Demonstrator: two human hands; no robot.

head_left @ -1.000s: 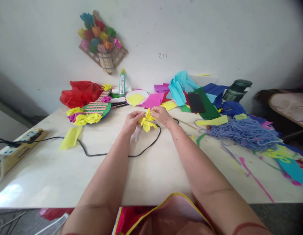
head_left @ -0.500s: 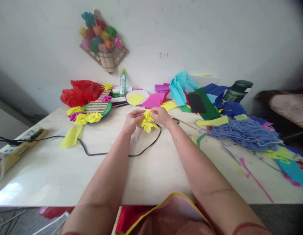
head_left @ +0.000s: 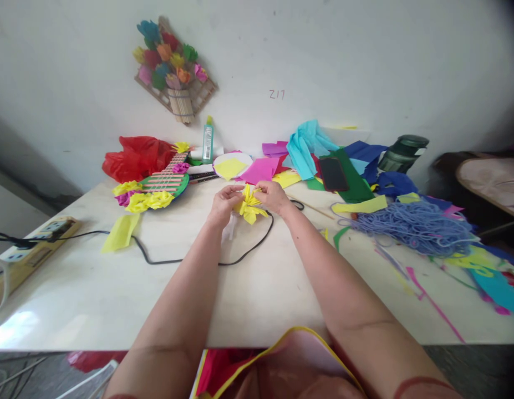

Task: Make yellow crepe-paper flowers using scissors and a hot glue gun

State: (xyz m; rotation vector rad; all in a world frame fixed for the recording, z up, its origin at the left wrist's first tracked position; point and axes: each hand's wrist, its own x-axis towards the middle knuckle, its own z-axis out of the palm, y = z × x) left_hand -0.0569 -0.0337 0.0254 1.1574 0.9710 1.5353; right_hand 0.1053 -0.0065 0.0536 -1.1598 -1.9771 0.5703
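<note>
A yellow paper flower (head_left: 250, 206) with ruffled, spread petals is held just above the table between my two hands. My left hand (head_left: 226, 204) has its fingers closed on the flower's left side. From the right, my right hand (head_left: 272, 197) pinches the upper petals between thumb and fingers. Beneath the hands a black cord (head_left: 244, 259) curves over the tabletop. Something white and translucent (head_left: 229, 228) shows below the left hand, and I cannot make out what it is. A thin wooden stick (head_left: 313, 207) lies just right of my right hand.
At left stand a decorated green board (head_left: 179, 185) with yellow flowers, a red plastic bag (head_left: 136, 158) and a power strip (head_left: 36, 252). A glue bottle (head_left: 207, 143) is at the back. Coloured paper, a phone (head_left: 334, 174) and tangled blue yarn (head_left: 410, 227) cover the right.
Both hands stay almost in place on the flower. Its petals have shifted slightly between the fingers.
</note>
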